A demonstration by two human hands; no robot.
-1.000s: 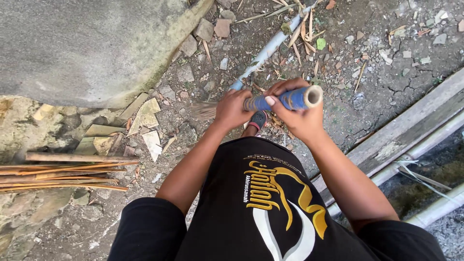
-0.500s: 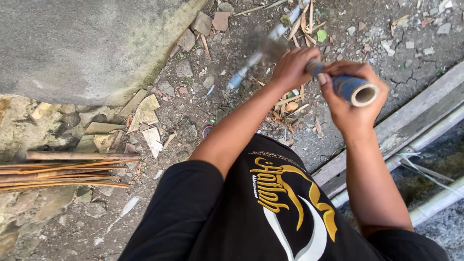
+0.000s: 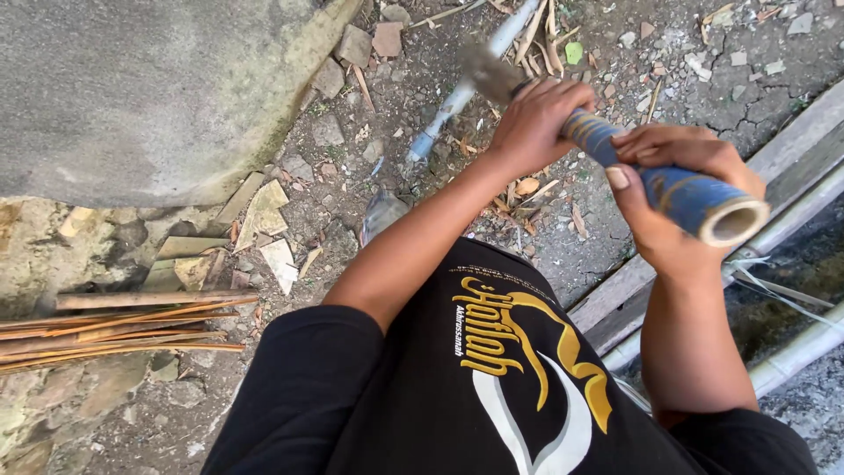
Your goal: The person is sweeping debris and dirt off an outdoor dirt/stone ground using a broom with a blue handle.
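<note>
left hand (image 3: 534, 123): we grip the blue bamboo pole (image 3: 677, 189), far end
right hand (image 3: 673, 198): we grip it by the open end

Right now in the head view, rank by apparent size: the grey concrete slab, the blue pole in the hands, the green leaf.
1. Grey concrete slab, largest.
2. Blue pole; it's nearer the camera, which inflates it.
3. Green leaf, smallest.

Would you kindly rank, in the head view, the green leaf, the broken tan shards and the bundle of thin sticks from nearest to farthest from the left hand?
1. Green leaf: just above the left hand.
2. Broken tan shards: lower left, by the concrete slab.
3. Bundle of thin sticks: far left edge.
</note>
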